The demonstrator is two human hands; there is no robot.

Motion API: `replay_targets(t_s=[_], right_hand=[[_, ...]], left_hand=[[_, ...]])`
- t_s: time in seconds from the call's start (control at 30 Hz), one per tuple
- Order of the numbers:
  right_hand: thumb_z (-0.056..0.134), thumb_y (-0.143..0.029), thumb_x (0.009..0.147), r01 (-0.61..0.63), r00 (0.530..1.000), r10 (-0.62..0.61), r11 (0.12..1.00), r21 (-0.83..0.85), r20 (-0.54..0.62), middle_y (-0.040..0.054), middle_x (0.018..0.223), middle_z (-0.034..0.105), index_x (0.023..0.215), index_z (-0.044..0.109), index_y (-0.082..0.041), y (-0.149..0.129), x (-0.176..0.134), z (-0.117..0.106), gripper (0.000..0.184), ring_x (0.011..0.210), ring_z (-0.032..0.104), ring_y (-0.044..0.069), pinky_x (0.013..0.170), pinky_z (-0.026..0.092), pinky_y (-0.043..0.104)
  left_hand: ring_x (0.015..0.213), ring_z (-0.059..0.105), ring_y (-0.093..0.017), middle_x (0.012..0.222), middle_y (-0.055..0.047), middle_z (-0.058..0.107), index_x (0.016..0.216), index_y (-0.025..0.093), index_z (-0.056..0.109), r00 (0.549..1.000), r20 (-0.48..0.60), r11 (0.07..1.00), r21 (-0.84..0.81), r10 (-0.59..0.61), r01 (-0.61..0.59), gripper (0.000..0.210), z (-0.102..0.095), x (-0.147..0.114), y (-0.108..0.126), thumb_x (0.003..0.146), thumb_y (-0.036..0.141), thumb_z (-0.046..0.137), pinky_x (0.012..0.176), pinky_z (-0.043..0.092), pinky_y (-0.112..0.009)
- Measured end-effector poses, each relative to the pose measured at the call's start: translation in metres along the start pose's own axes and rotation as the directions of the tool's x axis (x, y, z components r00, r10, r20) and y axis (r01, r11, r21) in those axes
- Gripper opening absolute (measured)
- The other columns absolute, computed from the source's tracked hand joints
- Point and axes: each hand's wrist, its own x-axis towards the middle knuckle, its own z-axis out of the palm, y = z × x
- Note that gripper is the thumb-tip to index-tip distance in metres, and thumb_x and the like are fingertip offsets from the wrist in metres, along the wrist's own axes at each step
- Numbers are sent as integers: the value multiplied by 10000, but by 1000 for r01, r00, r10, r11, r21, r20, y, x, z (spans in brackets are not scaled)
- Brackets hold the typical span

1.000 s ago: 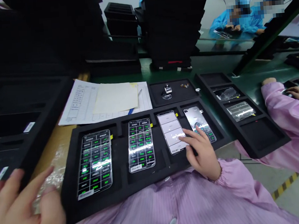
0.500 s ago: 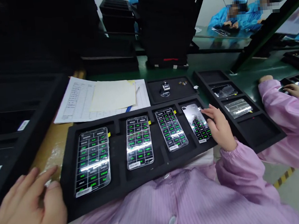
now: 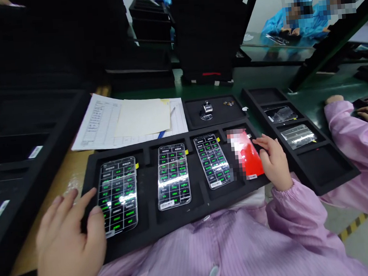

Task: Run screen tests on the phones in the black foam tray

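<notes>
Across my lap lies a black foam tray [image 3: 147, 192] with phones in its compartments. My left hand [image 3: 71, 244] is at the tray's left end, fingers apart, thumb and forefinger by the left edge of the leftmost phone [image 3: 120, 194]; whether they touch it I cannot tell. That phone, the second phone [image 3: 173, 177] and the third phone [image 3: 211, 161] show grids with green text. The rightmost phone [image 3: 251, 154] has a bright red screen, partly blurred out. Beside its right edge rests my right hand [image 3: 274, 162], fingers stretched out and holding nothing.
Behind the tray are printed sheets [image 3: 86, 126], a blank cream paper [image 3: 142, 118] and a small tray [image 3: 195, 116] with a metal tally counter [image 3: 206, 108]. Another foam tray [image 3: 323, 167] stands right, near a co-worker's pink sleeve [image 3: 346, 133]. Dark trays [image 3: 57, 109] lie left.
The rightmost phone's screen has turned from a grid to red. My left hand has moved right, up to the leftmost phone. My right hand stays by the rightmost phone.
</notes>
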Motion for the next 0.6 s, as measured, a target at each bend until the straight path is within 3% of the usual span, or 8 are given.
replay_targets(t_s=[0.2, 0.33, 0.43, 0.6], right_hand=[[398, -179, 890, 41, 997, -41, 999, 4, 71, 75, 1202, 704, 1169, 580, -219, -6, 2, 2, 335, 1349, 500, 288, 1182, 237, 630], [459, -244, 928, 12, 997, -13, 1000, 17, 75, 88, 1241, 687, 1227, 578, -229, -3, -6, -14, 322, 1355, 498, 300, 1171, 280, 632], [533, -301, 929, 12, 996, -10, 1000, -18, 83, 132, 1369, 610, 1292, 579, -216, 7, -20, -33, 376, 1415, 427, 322, 1120, 388, 600], [531, -312, 959, 121, 984, -106, 988, -101, 143, 85, 1503, 502, 1067, 731, -242, 10, -43, -55, 238, 1469, 334, 346, 1162, 325, 618]], left_hand=[[1400, 445, -407, 1370, -308, 571, 1227, -30, 661, 1000, 16, 1000, 11, -3, 2, 702, -1, 0, 2, 968, 518, 305, 1196, 319, -549], [1413, 432, -398, 1377, -307, 566, 1238, -36, 655, 1000, 26, 1000, 4, -16, 15, 701, -3, -2, 3, 972, 511, 305, 1211, 300, -531], [1437, 407, -370, 1439, -246, 544, 1305, 32, 634, 1000, 12, 1000, -22, 0, 1, 614, -2, -2, 3, 975, 469, 355, 1222, 288, -519], [1451, 395, -345, 1513, -115, 508, 1394, 197, 589, 999, -7, 997, -65, 37, -37, 516, 2, -4, 0, 964, 420, 410, 1220, 286, -547]])
